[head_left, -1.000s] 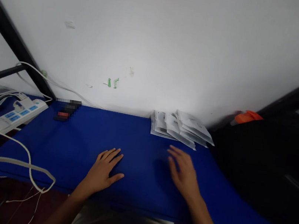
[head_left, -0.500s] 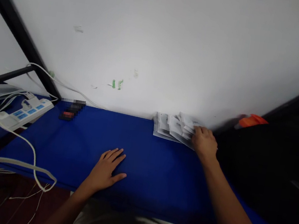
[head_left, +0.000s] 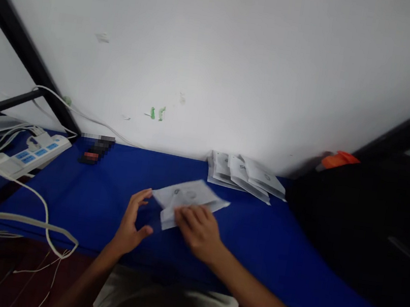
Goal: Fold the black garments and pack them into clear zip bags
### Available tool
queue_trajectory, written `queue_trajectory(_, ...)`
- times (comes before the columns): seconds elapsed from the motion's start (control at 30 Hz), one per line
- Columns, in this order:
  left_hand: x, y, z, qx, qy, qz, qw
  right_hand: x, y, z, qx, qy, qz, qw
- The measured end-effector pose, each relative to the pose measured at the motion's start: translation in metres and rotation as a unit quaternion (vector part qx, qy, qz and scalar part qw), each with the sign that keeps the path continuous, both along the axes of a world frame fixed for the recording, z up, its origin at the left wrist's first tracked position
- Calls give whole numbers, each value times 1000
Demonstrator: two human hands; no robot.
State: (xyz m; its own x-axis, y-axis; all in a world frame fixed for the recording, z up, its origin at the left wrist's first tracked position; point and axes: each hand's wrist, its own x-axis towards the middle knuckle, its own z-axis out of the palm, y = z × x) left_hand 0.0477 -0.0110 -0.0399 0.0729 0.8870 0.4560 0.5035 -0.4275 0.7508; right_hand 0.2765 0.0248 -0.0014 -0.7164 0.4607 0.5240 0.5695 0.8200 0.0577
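Observation:
A frosted white plastic pouch with small dark print lies slanted over the middle of the blue table. My right hand grips its near edge, fingers curled over it, and is a little blurred. My left hand is at the pouch's left side, thumb and fingers apart, with a fingertip close to its left corner; whether they touch I cannot tell. What is inside the pouch cannot be made out. Several similar pouches lie overlapping against the wall, to the right.
A white power strip with plugged-in cables is at the left, and a white cable loops over the front edge. A blurred-out dark object sits by the wall. On the right are a large black item and something orange.
My right hand has moved from the pouches by the wall to the table's middle, bringing one pouch. My left hand has lifted from flat on the table and shifted slightly left.

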Motion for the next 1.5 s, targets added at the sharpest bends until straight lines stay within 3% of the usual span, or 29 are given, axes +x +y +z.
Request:
queue_trajectory(0.13,-5,-9,4,-21,209,-69,975,-39,-19,-27,-17,-25,36,999)
queue_trajectory(0.27,-18,-9,-3,-40,294,-83,951,-19,-16,-24,-54,0,71,996)
queue_trajectory(0.47,-42,6,-5,17,286,-27,958,48,-5,-29,-60,26,-33,997)
queue_trajectory(0.6,-23,10,7,50,295,30,954,52,-5,-36,-60,21,-29,998)
queue_trajectory(0.67,-3,7,12,61,299,21,952,46,-7,-34,-71,19,-21,997)
queue_trajectory(0.83,38,2,13,68,311,-79,945,40,-13,-26,-140,28,-2,990)
queue_trajectory(1.07,36,12,19,120,275,-66,952,46,-9,-31,-138,75,-61,986)
queue_trajectory(1.23,41,8,29,174,231,-26,957,36,-11,-29,-157,167,-23,973)
queue_trajectory(1.5,51,2,28,219,203,-90,950,14,-23,-24,-184,183,96,961)
